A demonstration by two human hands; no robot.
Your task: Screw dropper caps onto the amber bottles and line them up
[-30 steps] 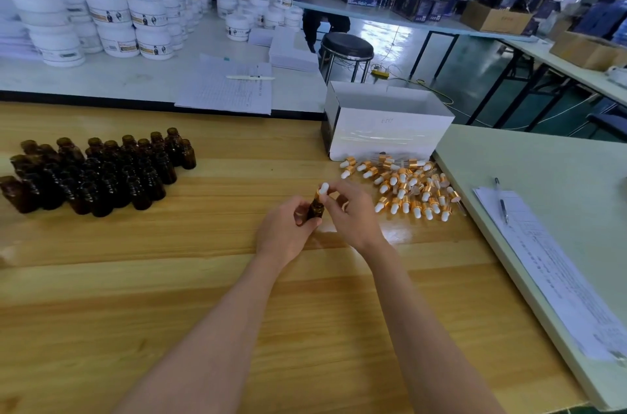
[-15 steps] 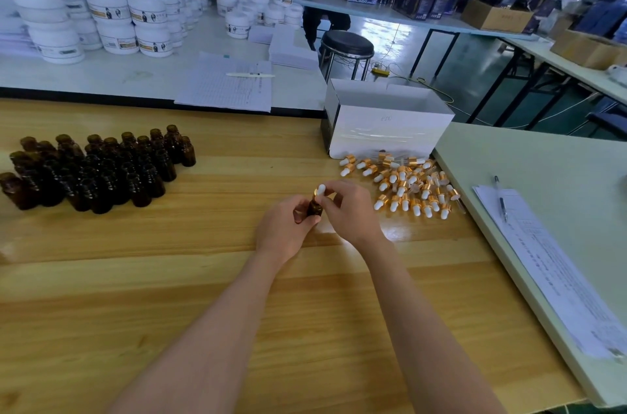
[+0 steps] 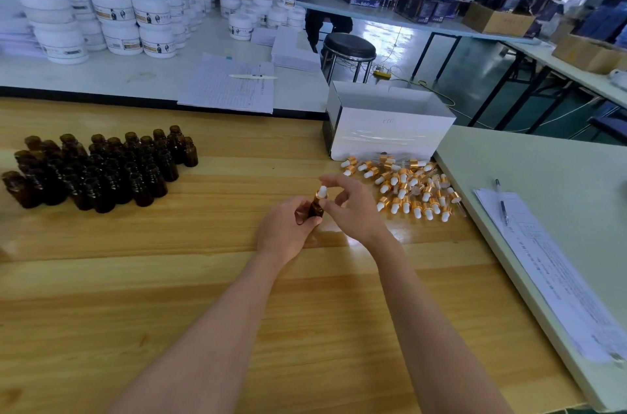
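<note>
My left hand (image 3: 288,230) grips a small amber bottle (image 3: 315,209) above the middle of the wooden table (image 3: 169,277). A dropper cap (image 3: 321,192) with a gold collar and white bulb sits on the bottle's neck. My right hand (image 3: 349,206) is at the cap; its thumb and forefinger are spread around the bulb and its other fingers are curled. Whether they touch the cap is unclear. Several uncapped amber bottles (image 3: 98,169) stand clustered at the left. A loose pile of dropper caps (image 3: 410,188) lies to the right of my hands.
A white open box (image 3: 390,131) stands behind the cap pile. A pale green table (image 3: 543,176) adjoins on the right, with papers (image 3: 556,271) and a pen (image 3: 501,201). Behind, a white table holds white jars (image 3: 115,19) and a paper sheet (image 3: 230,84). A black stool (image 3: 348,47) stands beyond.
The bottle stays held in my left hand at the same spot. My right fingers have shifted around the cap, and the thumb and forefinger are now spread apart.
</note>
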